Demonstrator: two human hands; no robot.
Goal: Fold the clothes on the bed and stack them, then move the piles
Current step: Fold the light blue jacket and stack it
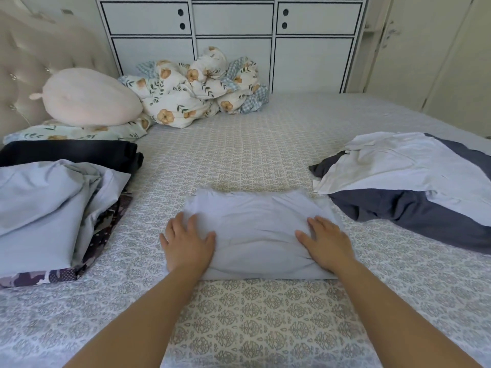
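A folded pale blue garment lies in the middle of the patterned bed. My left hand rests flat on its left edge, fingers spread. My right hand presses flat on its right edge. To the left sits a stack with a pale blue garment on top, a patterned dark piece under it and a black folded piece behind. On the right, a white garment lies spread over a dark grey one.
A crumpled floral duvet and a pink plush cushion on a floral pillow sit at the head of the bed by the tufted headboard. White drawers stand behind the bed.
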